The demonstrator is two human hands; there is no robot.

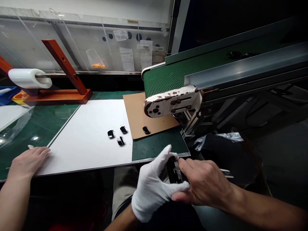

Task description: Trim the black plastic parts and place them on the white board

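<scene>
Nearest the camera, the gloved left hand (154, 183) and the bare right hand (205, 181) are together, closed on a black part (172, 171); its far side is partly hidden by the fingers. Position of part: held just short of the front edge of the worktop (156, 146), above the lap, with no support beneath it other than the fingers.

Risks, in the inspector's judgement: a slip would probably drop the part to the lap or floor, the likely cause being glove cloth sliding on a glossy surface. Bare fingertips could smear or mark the finish. Raising the part carelessly could knock it on the worktop edge.

Surroundings: one loose piece (146, 130) lies on the brown card (134, 109), near the conveyor (173, 101), whose end overhangs the card and restricts reach from the right. Further dark items (237, 54) sit up the belt; should they come down unattended, they could strike that piece. Three similar pieces (120, 141) lie close together on the white sheet (96, 122), liable to rub if nudged. A co-worker's hand (30, 160) rests at the sheet's left corner; a tug there could shift all three. Behind stands a film roll (30, 78) on a wooden stand (62, 62), obstructing the rear left.
</scene>
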